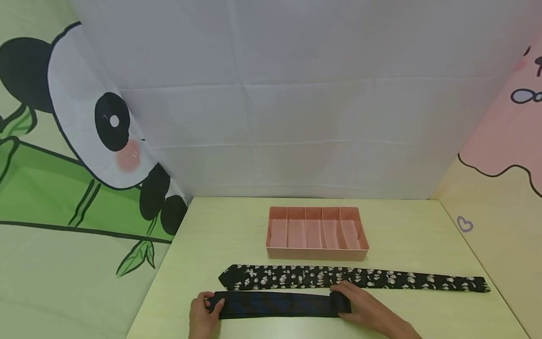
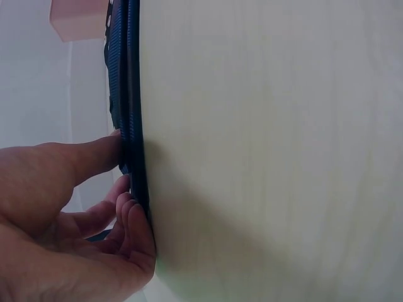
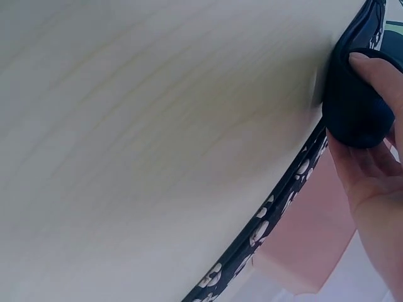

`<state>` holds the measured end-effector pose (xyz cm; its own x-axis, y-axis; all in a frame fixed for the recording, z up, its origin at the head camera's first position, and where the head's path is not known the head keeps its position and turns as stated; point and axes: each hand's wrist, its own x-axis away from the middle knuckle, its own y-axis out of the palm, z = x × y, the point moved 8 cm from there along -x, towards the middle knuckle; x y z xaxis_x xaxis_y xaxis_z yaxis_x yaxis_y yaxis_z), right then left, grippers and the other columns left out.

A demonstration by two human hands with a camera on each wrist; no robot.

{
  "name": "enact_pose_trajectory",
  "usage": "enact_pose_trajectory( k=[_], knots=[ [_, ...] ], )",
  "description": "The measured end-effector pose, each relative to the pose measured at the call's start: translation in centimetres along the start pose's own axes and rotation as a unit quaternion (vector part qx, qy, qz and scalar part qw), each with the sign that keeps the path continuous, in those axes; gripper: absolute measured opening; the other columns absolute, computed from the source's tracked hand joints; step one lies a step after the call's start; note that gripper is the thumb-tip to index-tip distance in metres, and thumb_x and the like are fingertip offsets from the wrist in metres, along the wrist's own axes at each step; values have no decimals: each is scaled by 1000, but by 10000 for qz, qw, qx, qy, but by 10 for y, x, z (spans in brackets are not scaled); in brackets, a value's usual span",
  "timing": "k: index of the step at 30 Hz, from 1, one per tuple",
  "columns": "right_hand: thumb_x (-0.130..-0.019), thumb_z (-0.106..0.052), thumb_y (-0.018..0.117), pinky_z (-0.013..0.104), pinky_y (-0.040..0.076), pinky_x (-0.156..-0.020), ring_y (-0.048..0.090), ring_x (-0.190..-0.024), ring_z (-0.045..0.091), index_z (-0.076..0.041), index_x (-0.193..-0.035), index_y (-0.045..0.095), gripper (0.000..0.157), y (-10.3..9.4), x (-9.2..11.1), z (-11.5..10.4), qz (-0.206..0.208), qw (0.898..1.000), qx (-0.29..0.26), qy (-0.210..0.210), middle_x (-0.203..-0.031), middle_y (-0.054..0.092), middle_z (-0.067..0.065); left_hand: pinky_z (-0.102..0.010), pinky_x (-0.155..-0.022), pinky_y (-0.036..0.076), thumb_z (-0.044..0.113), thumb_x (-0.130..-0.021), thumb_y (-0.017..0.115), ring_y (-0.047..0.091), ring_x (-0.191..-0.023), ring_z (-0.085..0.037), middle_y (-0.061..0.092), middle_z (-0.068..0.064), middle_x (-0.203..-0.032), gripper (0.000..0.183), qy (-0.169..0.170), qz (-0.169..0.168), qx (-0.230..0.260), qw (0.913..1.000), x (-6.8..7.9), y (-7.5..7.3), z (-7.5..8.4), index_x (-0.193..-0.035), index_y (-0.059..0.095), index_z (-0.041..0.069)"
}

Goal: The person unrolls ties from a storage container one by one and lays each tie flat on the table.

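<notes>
A dark navy necktie [image 1: 275,304] lies crosswise near the front of the table, folded or rolled over at its right end. My left hand [image 1: 203,314] pinches its left end, with the thumb on top, and the left wrist view shows the layered edge between thumb and fingers. At the other end, my right hand [image 1: 366,306] grips the thick turned-over part; in the right wrist view this looks like a rounded dark roll [image 3: 359,116] with the thumb pressed on it. Just behind lies a black necktie with a white pattern [image 1: 296,277], stretched out flat.
A pink organizer box [image 1: 317,254] with several narrow compartments stands behind the ties on the pale yellow table [image 1: 220,226]. A white cloth wall [image 1: 296,117] rises at the back. Printed cloths with cartoon figures hang at both sides.
</notes>
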<state>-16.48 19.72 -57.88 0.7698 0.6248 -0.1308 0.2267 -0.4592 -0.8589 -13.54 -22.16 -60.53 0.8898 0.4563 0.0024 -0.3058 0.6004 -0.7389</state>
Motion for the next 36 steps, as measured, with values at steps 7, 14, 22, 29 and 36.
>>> enact_pose_trajectory(
  k=[7, 14, 22, 29, 36],
  knots=[
    [-77, -25, 79, 36, 52, -79, 55, -95, 10, -16, -127, 55, 56, -5, 6, 1, 110, 9998, -30, -169, -113, 53, -5, -36, -69, 36, 11, -84, 71, 42, -80, -24, 41, -10, -86, 34, -42, 34, -23, 10000, 0, 0, -1, -107, 50, -2],
    [-77, -28, 78, 37, 52, -79, 57, -98, 14, -17, -126, 56, 55, -9, 12, 9, 184, 9997, 94, -132, -115, 55, -4, -39, -71, 36, 11, -85, 70, 42, -82, -26, 41, -12, -88, 36, -113, -18, -68, 9999, 0, 1, 0, -110, 48, -3],
    [-77, -27, 79, 35, 53, -77, 58, -97, 16, -16, -124, 57, 53, -13, 21, 16, 298, 9989, 273, -231, -114, 55, -1, -40, -71, 36, 12, -86, 69, 42, -83, -27, 41, -12, -89, 37, -234, -93, -80, 9996, 1, 1, 1, -112, 48, -3],
    [-78, -26, 77, 32, 52, -76, 54, -92, 9, -16, -123, 57, 51, -15, 25, 23, 27, 10000, 89, 17, -112, 54, -5, -41, -72, 36, 13, -86, 69, 42, -83, -27, 40, -13, -89, 38, -290, -144, -69, 9995, 1, 2, -1, -113, 48, -4],
    [-78, -26, 77, 30, 52, -72, 53, -88, 6, -14, -122, 58, 49, -20, 29, 26, 58, 9999, 142, 4, -108, 52, -7, -41, -72, 37, 15, -86, 69, 42, -84, -27, 40, -13, -90, 39, -313, -175, -93, 9993, -1, 4, -2, -114, 47, -3]
  ],
)
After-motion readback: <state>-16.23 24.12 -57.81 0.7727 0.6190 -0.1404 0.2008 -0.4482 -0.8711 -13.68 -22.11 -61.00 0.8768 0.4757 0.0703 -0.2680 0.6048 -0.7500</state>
